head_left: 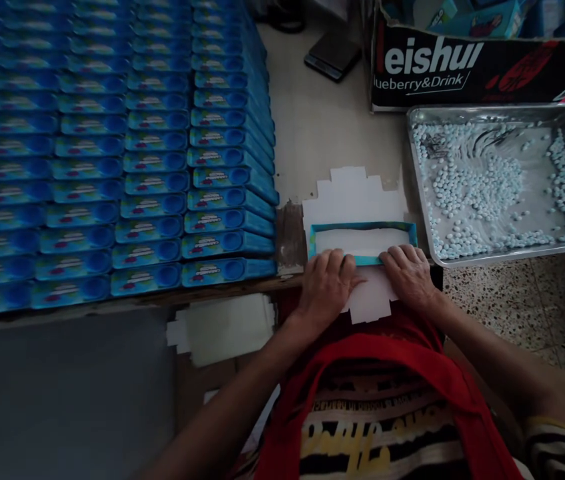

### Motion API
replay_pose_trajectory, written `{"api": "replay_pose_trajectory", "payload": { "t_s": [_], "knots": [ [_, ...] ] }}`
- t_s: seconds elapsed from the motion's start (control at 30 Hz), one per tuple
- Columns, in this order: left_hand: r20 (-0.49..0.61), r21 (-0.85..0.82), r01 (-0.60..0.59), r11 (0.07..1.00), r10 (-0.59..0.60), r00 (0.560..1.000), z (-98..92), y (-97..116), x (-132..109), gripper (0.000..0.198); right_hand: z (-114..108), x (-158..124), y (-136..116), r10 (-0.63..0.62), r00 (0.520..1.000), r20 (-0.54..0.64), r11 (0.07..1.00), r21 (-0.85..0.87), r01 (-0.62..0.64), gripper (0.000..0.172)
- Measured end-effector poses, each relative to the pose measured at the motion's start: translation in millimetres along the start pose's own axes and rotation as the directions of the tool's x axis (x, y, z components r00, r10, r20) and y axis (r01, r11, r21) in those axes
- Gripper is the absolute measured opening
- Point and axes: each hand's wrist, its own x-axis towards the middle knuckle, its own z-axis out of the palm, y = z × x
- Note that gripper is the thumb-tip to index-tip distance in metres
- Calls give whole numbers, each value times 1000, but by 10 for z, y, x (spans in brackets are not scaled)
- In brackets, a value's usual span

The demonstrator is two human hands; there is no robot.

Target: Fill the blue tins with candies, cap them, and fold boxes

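Note:
In front of me, a small blue-edged carton (362, 225) has its walls folded up around a white inside. It lies over white die-cut card (355, 193), whose tabs stick out beyond it at the far and near sides. My left hand (329, 280) has its fingers curled over the left part of the carton's near wall. At the right end of that wall, my right hand (409, 275) grips with fingers bent and thumb along the edge. Both palms and the thumb tips are partly hidden.
Rows of blue packed cartons (152, 160) fill the table's left side. A metal tray (512, 250) of pale blue pellets stands at right, below a black printed box (427, 73). A small scale (332, 57) sits farther back. Flat white card (227, 330) lies below the table edge.

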Motion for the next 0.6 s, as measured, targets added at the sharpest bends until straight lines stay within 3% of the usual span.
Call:
{"api": "replay_pose_trajectory", "payload": {
  "t_s": [0.2, 0.47, 0.6],
  "knots": [
    [131, 50, 78, 996, -84, 988, 2, 75, 99, 42, -87, 130, -35, 32, 998, 55, 999, -21, -31, 29],
    [136, -8, -79, 997, 79, 988, -23, -175, 196, 40, 49, 246, -79, 124, 992, 21, 992, -22, -123, 38],
    [122, -8, -136, 991, 136, 983, -87, -217, 247, 26, -25, 174, -32, 65, 998, 12, 997, 40, -66, 24]
  ]
}}
